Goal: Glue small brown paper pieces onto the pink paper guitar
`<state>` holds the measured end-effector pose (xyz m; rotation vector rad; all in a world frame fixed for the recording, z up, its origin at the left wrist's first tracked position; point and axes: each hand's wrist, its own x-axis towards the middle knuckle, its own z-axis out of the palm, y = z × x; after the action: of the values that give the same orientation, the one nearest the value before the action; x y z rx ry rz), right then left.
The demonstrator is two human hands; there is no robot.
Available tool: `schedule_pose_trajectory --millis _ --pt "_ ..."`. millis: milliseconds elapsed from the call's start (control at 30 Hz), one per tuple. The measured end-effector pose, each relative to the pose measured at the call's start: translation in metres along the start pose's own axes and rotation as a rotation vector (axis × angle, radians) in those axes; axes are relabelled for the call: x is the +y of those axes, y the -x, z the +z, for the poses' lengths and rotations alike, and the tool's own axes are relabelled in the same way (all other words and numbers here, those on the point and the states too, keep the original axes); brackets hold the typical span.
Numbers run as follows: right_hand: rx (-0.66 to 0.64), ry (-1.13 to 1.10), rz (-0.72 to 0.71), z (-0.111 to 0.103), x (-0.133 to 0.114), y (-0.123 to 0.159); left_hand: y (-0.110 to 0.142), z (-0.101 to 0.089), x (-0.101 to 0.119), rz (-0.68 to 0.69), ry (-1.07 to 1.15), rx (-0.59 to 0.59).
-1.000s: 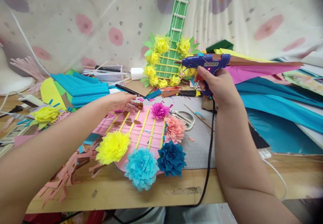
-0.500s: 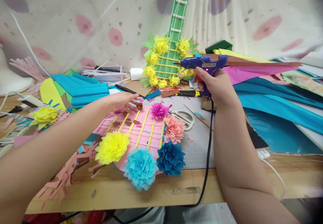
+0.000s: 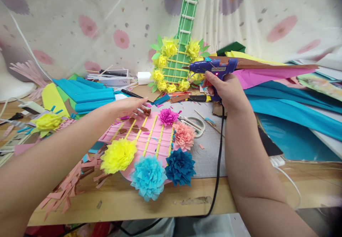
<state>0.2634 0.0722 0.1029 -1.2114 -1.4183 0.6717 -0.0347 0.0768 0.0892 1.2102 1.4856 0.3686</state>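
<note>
My left hand is at the upper edge of a pink paper guitar, its fingertips closed on a small brown paper flower; the thumb is hidden. Loose brown paper petals lie on the guitar beside the fingers. Around its body sit yellow, light blue, dark blue, salmon and magenta paper flowers. On the right, my right hand grips a blue hot glue gun in the air, nozzle pointing left, red light on.
Scissors rest on a grey cutting mat. Behind, a green paper guitar with yellow flowers leans on the curtain. Folded blue crepe paper lies left, more paper right. The glue gun's black cord hangs over the table edge.
The glue gun and my right hand have drifted slightly left. My left hand stays at the brown flower, almost still. The whole view has shifted a little.
</note>
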Motion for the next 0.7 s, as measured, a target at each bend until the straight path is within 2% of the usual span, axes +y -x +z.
schedule_pose_trajectory --millis 167,267,367,500,600,700 --pt "-0.023 0.019 0.017 -0.001 0.003 -0.002 0.005 -0.003 0.003 0.012 0.006 0.027" --pt "-0.021 0.025 0.009 -0.002 0.002 -0.002 0.014 -0.011 0.005 0.070 -0.015 0.098" --pt "-0.027 0.044 0.025 -0.001 0.000 -0.001 0.023 -0.022 0.001 0.143 -0.168 0.207" --pt "-0.080 0.081 0.053 0.004 0.001 0.002 0.031 -0.032 -0.016 0.214 -0.413 0.210" --pt "-0.136 0.097 0.077 0.010 0.003 0.004 0.038 -0.028 -0.024 0.339 -0.540 0.212" --pt "-0.183 0.119 0.111 0.016 0.004 0.007 0.048 -0.015 -0.024 0.458 -0.738 0.208"
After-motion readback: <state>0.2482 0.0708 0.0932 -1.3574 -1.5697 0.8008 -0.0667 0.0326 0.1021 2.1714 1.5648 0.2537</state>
